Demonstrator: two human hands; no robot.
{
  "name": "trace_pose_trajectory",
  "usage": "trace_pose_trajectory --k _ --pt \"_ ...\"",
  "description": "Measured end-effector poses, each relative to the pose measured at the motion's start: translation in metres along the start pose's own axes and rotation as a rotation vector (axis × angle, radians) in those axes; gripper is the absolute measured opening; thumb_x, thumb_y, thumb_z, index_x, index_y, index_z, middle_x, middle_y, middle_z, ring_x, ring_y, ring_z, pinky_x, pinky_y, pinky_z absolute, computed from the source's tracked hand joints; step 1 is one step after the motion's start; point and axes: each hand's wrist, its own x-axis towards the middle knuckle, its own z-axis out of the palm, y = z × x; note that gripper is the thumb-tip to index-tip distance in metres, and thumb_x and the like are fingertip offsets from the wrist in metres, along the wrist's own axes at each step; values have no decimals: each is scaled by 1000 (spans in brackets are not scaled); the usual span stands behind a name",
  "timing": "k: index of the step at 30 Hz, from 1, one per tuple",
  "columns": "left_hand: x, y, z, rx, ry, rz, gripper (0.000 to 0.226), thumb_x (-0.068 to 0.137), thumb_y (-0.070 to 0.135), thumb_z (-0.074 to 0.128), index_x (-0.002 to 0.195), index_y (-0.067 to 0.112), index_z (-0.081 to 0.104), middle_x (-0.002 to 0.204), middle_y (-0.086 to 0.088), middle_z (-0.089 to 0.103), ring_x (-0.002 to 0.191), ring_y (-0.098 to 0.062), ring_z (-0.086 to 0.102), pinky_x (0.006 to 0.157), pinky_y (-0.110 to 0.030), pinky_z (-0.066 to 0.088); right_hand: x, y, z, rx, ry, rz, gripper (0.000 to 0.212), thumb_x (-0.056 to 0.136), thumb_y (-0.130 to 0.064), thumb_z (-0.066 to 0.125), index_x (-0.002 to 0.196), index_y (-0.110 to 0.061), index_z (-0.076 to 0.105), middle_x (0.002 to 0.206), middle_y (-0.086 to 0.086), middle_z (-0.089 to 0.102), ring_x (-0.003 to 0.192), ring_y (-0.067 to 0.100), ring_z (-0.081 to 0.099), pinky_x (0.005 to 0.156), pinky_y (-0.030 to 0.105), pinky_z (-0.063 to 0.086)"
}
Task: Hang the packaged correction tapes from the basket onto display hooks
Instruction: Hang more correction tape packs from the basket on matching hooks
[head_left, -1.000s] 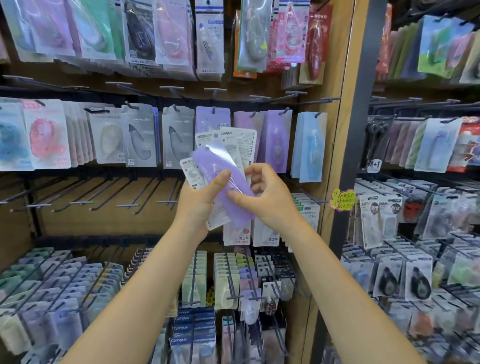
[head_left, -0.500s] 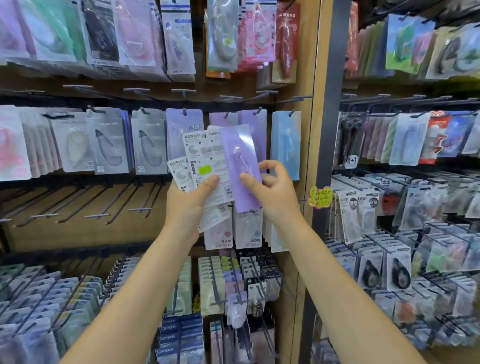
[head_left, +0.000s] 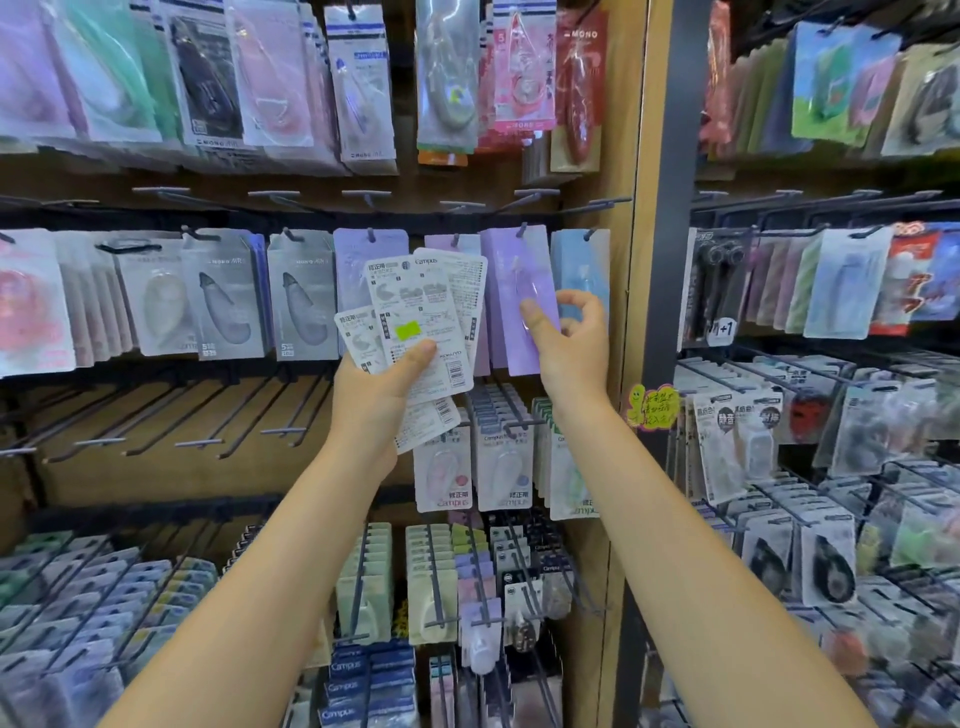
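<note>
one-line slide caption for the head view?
Right hand hangs a purple pack on a hook while left hand holds spare packs.

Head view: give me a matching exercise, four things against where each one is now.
1 purple package
2 white Campus packages
3 blue package
4 yellow smiley tag

a on the wooden post
b fanned in the left hand
c hanging on the rightmost hook of the middle row
d pinched by the right hand

Pairs: 1-d, 2-b, 3-c, 4-a
</note>
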Motion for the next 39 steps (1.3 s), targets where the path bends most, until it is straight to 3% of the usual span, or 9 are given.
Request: trace_pose_trajectory --k 4,9,11,14,16,25,30,34,39 --pt "0 1 0 -26 0 -17 45 94 10 73 138 14 62 121 -2 76 106 -23 75 78 -39 65 2 4 1 -135 -19 -82 24 98 -30 67 121 -25 63 123 -8 64 110 15 60 92 26 49" --pt "-9 0 -8 -26 -59 -59 40 97 7 68 136 13 63 119 -4 77 105 -25 76 70 -34 63 -29 7 -11 -314 62 -163 18 99 -27 65 114 -22 73 105 -7 47 86 7 53 77 -2 35" --pt "-11 -3 -11 -20 -119 -63 40 97 7 69 137 11 62 121 -8 76 109 -30 74 72 -36 63 -42 2 -12 -266 20 -144 19 99 -34 64 110 -22 72 105 -7 54 89 4 57 80 5 40" --pt "-14 -5 -8 -8 -257 -44 51 93 12 70 142 7 57 133 -16 69 120 -37 68 91 -48 60 -58 -13 -5 -40 -326 28 38 93 -56 64 120 -30 64 115 -13 70 105 3 68 92 29 56" --pt "-18 -6 -4 2 -317 -44 54 92 12 68 144 5 55 137 -19 66 126 -38 64 103 -54 54 -66 -17 -1 67 -450 69 25 94 -44 68 117 -38 61 112 -18 72 105 -2 69 87 22 57" --pt "-50 -14 -25 93 -279 -41 55 88 22 76 140 14 60 133 -9 70 124 -31 67 107 -60 50 -104 -8 3 175 -342 129 17 100 -27 64 114 -38 65 118 -11 74 112 8 69 101 41 56" --pt "-86 -42 -55 147 -151 -92 51 89 25 80 136 17 62 126 -2 74 117 -23 71 102 -54 55 -147 14 -3 160 -372 269 15 104 -30 55 112 -38 64 105 -24 75 103 -1 70 83 18 57" --pt "-113 -71 -77 162 -68 -209 46 90 23 79 133 25 64 121 9 76 111 -12 72 102 -46 56 -181 40 -7 337 -346 538 37 106 -50 33 115 -37 66 118 -8 75 115 14 69 103 41 54" --pt "-143 -99 -96 186 1 -344 40 89 21 81 127 24 68 115 10 78 107 -12 74 99 -46 58 -216 73 -10 364 -341 687 33 110 -30 38 126 -12 60 117 6 74 110 26 70 88 40 59"
